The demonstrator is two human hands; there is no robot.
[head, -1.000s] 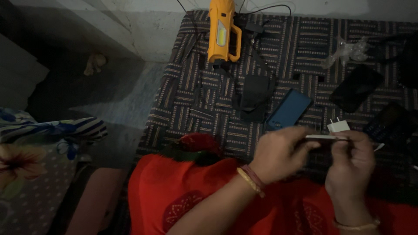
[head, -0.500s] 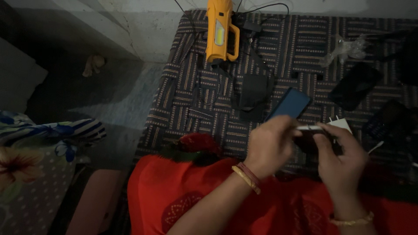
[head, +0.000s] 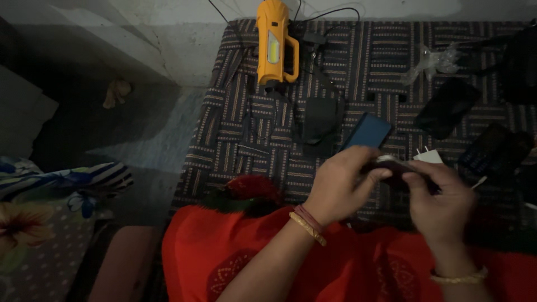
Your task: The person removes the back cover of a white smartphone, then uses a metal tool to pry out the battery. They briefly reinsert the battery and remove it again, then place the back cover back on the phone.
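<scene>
Both hands hold a small dark phone-like device [head: 395,166] with a silvery edge above a striped mat [head: 263,151]. My left hand [head: 341,187] grips its left end with thumb on top. My right hand [head: 442,196] closes over its right end, covering most of it. Just behind the hands lie a blue flat phone [head: 367,132] and a white charger plug [head: 428,156]. Red cloth [head: 224,257] covers my lap below the hands.
A yellow torch [head: 275,42] with black cables lies at the mat's far edge. A dark pouch [head: 319,118], a black phone [head: 447,107], another dark device [head: 495,152] and a crumpled clear wrapper [head: 433,60] rest on the mat. Patterned bedding [head: 50,190] lies left.
The hands have shifted a little left and closed in over the device. It showed as a thin silvery strip between the fingers before; now it is mostly covered.
</scene>
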